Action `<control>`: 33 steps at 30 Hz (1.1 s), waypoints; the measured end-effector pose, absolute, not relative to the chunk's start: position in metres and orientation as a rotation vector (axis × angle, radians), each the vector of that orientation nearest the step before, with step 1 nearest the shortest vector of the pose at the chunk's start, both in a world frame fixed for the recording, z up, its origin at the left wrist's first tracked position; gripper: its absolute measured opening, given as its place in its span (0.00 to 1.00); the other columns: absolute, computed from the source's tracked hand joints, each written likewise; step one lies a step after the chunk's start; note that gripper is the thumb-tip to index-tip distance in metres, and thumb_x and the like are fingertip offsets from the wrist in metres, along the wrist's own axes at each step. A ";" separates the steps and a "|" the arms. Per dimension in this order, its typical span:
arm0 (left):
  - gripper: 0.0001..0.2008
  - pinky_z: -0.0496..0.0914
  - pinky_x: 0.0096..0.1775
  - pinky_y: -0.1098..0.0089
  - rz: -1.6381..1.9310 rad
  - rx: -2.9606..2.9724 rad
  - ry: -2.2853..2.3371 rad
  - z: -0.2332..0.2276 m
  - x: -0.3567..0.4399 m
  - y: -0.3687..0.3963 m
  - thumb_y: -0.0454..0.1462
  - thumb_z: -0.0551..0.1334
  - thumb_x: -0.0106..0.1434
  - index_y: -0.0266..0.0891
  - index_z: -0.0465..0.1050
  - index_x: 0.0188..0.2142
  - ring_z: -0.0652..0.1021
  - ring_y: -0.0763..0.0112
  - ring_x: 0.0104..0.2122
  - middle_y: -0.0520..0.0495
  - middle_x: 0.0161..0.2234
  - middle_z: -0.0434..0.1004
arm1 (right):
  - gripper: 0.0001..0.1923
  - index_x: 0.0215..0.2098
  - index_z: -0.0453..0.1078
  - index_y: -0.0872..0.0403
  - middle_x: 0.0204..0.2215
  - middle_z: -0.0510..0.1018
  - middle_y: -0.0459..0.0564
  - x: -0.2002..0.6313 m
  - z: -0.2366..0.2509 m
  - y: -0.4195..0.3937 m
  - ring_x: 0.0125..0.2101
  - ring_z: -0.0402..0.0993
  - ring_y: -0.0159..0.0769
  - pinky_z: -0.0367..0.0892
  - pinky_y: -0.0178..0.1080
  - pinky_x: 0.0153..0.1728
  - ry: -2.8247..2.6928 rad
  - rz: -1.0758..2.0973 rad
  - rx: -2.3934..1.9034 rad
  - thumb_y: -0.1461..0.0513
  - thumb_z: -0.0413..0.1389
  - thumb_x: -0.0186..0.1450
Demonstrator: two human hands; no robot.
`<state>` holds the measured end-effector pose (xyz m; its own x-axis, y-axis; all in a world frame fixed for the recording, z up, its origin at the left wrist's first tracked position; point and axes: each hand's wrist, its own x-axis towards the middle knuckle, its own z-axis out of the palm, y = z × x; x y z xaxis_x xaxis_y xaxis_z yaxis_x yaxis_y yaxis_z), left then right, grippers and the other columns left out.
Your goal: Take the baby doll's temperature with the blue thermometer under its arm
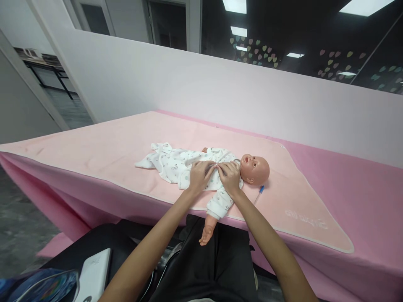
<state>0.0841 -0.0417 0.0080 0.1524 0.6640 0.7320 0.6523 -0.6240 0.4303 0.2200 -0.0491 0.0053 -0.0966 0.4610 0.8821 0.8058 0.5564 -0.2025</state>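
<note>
A baby doll (255,168) lies on its back on a pale pink blanket (132,142), head to the right. It wears a white printed romper (171,163). My left hand (200,175) and my right hand (229,176) rest side by side on the doll's chest, fingers pinching the front of the romper. One doll arm (212,218) in a white sleeve hangs over the table's near edge towards me.
A thin pen-like stick with a blue tip (259,193) lies beside the doll's head. The table carries a darker pink cover (362,188). A white wall runs behind. A white device (94,270) lies near my lap at lower left.
</note>
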 end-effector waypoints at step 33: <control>0.15 0.62 0.49 0.63 1.300 2.402 1.246 0.009 0.016 -0.035 0.46 0.57 0.59 0.41 0.72 0.40 0.70 0.64 0.47 0.48 0.44 0.74 | 0.08 0.30 0.69 0.53 0.28 0.77 0.46 0.220 0.006 -0.052 0.32 0.68 0.33 0.59 0.38 0.42 -1.709 -0.402 -1.016 0.64 0.49 0.64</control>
